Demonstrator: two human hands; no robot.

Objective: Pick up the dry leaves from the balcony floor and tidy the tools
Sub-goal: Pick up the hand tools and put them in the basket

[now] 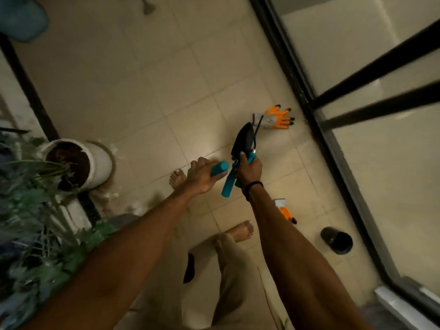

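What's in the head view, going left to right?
Green leafy plants, white pot of brown soil, left hand gripping a teal handle, right hand gripping a black trowel, orange-and-white glove, black round container, dark-framed glass door.

Left hand (202,179), right hand (247,170) bare; forearms bare up to frame edge. Thin black band (253,186) round right wrist, snug, plain, material too blurred to tell. Trousers (228,282) light beige, loose cut, cloth creased in long folds down legs, hems wide at ankle. Dark oblong patch (189,267) at trouser hip: pocket or object, cannot tell. Feet (241,231) bare, toes showing on both. Dim warm light, motion blur; finer detail lost.
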